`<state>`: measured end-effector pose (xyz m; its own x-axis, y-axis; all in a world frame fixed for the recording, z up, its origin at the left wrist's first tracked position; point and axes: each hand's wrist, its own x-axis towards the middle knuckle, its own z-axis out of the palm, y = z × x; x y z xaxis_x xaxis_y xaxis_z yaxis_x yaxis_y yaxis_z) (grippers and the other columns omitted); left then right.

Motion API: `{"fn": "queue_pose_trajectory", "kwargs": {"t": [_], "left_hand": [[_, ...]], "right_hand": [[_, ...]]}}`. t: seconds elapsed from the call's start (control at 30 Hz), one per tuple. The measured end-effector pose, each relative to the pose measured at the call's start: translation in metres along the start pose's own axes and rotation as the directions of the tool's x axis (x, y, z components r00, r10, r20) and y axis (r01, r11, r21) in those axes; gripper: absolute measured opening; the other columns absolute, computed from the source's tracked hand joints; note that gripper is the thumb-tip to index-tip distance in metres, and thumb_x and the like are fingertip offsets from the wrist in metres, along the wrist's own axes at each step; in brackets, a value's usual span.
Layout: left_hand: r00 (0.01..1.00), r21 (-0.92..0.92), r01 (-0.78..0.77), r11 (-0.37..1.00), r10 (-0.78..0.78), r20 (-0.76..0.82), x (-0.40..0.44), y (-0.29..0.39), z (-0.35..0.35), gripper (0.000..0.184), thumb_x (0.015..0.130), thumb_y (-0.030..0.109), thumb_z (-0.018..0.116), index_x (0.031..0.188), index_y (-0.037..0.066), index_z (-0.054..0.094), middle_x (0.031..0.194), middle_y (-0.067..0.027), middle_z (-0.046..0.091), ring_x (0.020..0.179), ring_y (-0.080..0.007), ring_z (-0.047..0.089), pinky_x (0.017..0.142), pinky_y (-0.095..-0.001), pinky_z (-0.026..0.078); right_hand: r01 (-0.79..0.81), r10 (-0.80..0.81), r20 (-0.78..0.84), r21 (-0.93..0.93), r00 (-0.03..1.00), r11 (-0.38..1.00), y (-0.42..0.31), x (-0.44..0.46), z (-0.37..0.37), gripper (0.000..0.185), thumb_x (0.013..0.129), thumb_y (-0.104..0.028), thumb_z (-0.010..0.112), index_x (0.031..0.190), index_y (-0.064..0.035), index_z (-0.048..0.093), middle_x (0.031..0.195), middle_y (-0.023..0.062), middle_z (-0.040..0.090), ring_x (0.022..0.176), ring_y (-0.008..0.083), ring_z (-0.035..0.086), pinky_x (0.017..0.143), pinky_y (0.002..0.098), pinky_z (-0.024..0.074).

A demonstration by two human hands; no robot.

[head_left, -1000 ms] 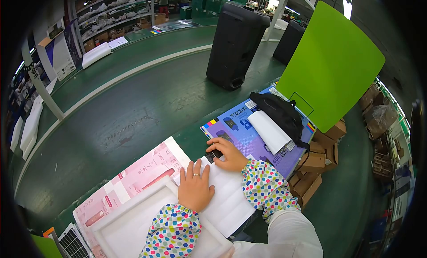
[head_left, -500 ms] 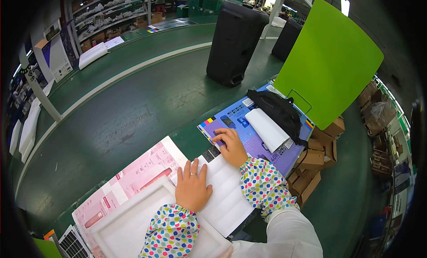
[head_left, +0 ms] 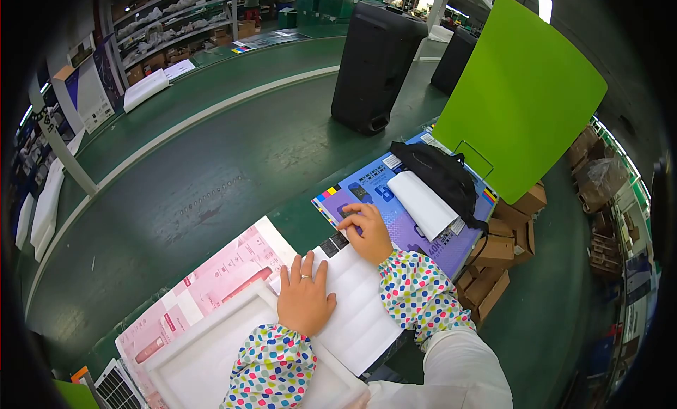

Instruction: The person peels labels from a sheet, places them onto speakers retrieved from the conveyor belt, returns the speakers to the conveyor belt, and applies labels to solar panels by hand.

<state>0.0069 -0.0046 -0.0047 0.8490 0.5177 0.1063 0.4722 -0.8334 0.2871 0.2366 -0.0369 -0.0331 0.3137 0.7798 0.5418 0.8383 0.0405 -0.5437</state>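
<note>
My left hand (head_left: pixel 306 297) lies flat with its fingers spread, pressing on a white sheet (head_left: pixel 360 310) and close to the edge of a white foam frame (head_left: pixel 204 338). A ring shows on one finger. At the sheet's far edge, my right hand (head_left: pixel 368 234) has its fingers bent together in a pinch; whatever they may hold is too small to make out. Just below those fingertips are dark square labels (head_left: pixel 334 244) at the sheet's top. Under the frame lies a pink printed sheet (head_left: pixel 211 275).
A tall black speaker (head_left: pixel 374 67) stands on the green conveyor belt (head_left: pixel 211 155). On the right, a purple-blue printed sheet (head_left: pixel 416 233) carries a black bag (head_left: pixel 437 173) and a white roll (head_left: pixel 422 204). A green board (head_left: pixel 522 99) rises behind cardboard boxes (head_left: pixel 493 250).
The speaker and the marks on the belt have shifted slightly to the right. Both my hands stay almost in place.
</note>
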Motion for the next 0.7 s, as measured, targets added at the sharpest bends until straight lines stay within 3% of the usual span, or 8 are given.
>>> {"fn": "queue_pose_trajectory", "kwargs": {"t": [0.07, 0.2, 0.37, 0.5, 0.53, 0.7], "left_hand": [[1.000, 0.003, -0.001, 1.000, 0.001, -0.003, 0.000, 0.000, 0.000, 0.066, 0.084, 0.031, 0.067, 0.142, 0.006, 0.048, 0.151, -0.0208, 0.040, 0.141, -0.0393, 0.035, 0.116, -0.0556, 0.026], [1.000, 0.001, -0.010, 1.000, 0.010, -0.009, -0.001, 0.001, -0.002, 0.066, 0.084, 0.031, 0.067, 0.142, 0.007, 0.048, 0.151, -0.0212, 0.040, 0.140, -0.0396, 0.035, 0.116, -0.0563, 0.027], [0.999, -0.008, -0.029, 1.000, 0.029, -0.037, 0.000, 0.002, 0.000, 0.065, 0.081, 0.029, 0.069, 0.139, 0.005, 0.050, 0.147, -0.0234, 0.042, 0.138, -0.0398, 0.038, 0.114, -0.0591, 0.029], [0.998, -0.188, 0.012, 0.982, -0.023, -0.055, -0.001, 0.001, 0.012, 0.063, 0.076, 0.017, 0.068, 0.134, 0.000, 0.051, 0.142, -0.0262, 0.045, 0.138, -0.0415, 0.037, 0.113, -0.0618, 0.028], [0.993, -0.126, 0.011, 0.992, -0.026, -0.113, 0.001, 0.002, 0.022, 0.060, 0.075, 0.015, 0.066, 0.131, -0.002, 0.054, 0.142, -0.0267, 0.045, 0.137, -0.0421, 0.037, 0.113, -0.0614, 0.028], [0.996, -0.098, 0.071, 0.993, -0.064, 0.069, 0.008, 0.003, 0.011, 0.067, 0.081, 0.027, 0.065, 0.140, 0.000, 0.050, 0.151, -0.0236, 0.039, 0.144, -0.0395, 0.029, 0.116, -0.0589, 0.021]], "right_hand": [[0.038, -0.038, -0.003, 0.049, 0.999, 0.998, -0.007, 0.004, -0.004, 0.015, 0.080, -0.003, 0.065, 0.091, -0.0083, 0.073, 0.115, 0.0100, 0.063, 0.112, 0.0315, 0.054, 0.094, 0.0406, 0.0461], [0.182, -0.184, 0.158, 0.024, 0.970, 0.983, -0.021, 0.003, -0.003, 0.022, 0.077, -0.008, 0.069, 0.099, -0.0106, 0.071, 0.118, 0.0101, 0.061, 0.114, 0.0324, 0.053, 0.098, 0.0445, 0.0433], [0.271, -0.274, 0.184, 0.043, 0.944, 0.962, -0.008, 0.001, 0.004, 0.024, 0.075, -0.012, 0.071, 0.099, -0.0121, 0.071, 0.121, 0.0114, 0.062, 0.114, 0.0345, 0.054, 0.100, 0.0459, 0.0402], [0.278, -0.283, 0.165, 0.050, 0.945, 0.959, -0.009, -0.002, 0.006, 0.032, 0.071, -0.002, 0.069, 0.102, -0.0090, 0.069, 0.122, 0.0149, 0.061, 0.109, 0.0368, 0.054, 0.096, 0.0460, 0.0419], [0.257, -0.265, 0.159, 0.069, 0.951, 0.964, -0.006, -0.004, 0.010, 0.031, 0.071, 0.000, 0.068, 0.101, -0.0083, 0.069, 0.121, 0.0166, 0.061, 0.110, 0.0375, 0.054, 0.097, 0.0459, 0.0418], [0.179, -0.169, 0.249, -0.016, 0.954, 0.984, -0.001, -0.006, 0.010, 0.028, 0.072, -0.001, 0.066, 0.100, -0.0046, 0.064, 0.127, 0.0188, 0.054, 0.122, 0.0398, 0.048, 0.107, 0.0479, 0.0355]]}}
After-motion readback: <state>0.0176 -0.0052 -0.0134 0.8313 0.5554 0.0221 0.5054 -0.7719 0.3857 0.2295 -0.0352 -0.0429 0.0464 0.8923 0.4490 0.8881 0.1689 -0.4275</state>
